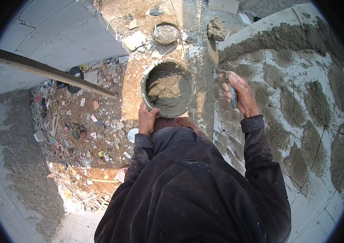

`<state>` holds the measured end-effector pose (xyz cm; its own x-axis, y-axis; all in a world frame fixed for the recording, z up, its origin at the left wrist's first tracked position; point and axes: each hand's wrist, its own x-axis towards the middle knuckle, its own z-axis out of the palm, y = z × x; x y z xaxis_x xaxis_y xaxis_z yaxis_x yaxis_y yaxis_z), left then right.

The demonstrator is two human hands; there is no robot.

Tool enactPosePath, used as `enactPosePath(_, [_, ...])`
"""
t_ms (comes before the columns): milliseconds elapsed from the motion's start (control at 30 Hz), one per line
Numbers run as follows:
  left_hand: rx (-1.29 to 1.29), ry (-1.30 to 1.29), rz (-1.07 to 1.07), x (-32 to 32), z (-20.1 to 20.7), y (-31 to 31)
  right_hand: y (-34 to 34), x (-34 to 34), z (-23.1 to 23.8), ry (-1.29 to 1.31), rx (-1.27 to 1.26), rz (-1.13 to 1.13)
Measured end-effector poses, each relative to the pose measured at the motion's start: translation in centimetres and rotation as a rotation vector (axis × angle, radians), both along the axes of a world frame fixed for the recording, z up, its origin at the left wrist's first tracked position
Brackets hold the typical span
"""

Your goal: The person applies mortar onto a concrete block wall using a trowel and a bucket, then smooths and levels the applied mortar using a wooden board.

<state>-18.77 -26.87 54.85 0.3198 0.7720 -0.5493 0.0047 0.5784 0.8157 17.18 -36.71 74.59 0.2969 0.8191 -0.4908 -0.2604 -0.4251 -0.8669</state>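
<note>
My left hand (146, 117) is closed on the near left rim of a round bucket (144, 87), whose inside is coated with grey mortar (166, 87). Wet mortar lies in its bottom, partly sunlit. On the right, my right hand (243, 94) grips the handle of a trowel (232, 94). Its blade (212, 50) points away from me and is seen nearly edge-on. At the far end of the blade a lump of mortar (216, 28) shows; whether it sits on the blade I cannot tell. The trowel is close to a block wall (236, 139) daubed with mortar patches.
A wooden pole (54, 73) slants across the left side, near another block wall (64, 28). Rubble and broken pieces (95, 117) litter the ground below. Beyond the bucket lies a second round container (166, 33). A thick mortar band (277, 38) runs along the right wall.
</note>
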Motion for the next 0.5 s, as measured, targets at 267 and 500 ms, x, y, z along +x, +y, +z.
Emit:
enactPosePath(267, [0.058, 0.085, -0.076, 0.9, 2.3, -1.1, 1.8, -6.0, -9.8, -1.463, -0.11, 0.613])
enactPosePath(500, [0.199, 0.163, -0.2, -1.6, 1.6, -1.3, 2.2, -13.0, -9.7, -1.193, -0.144, 0.63])
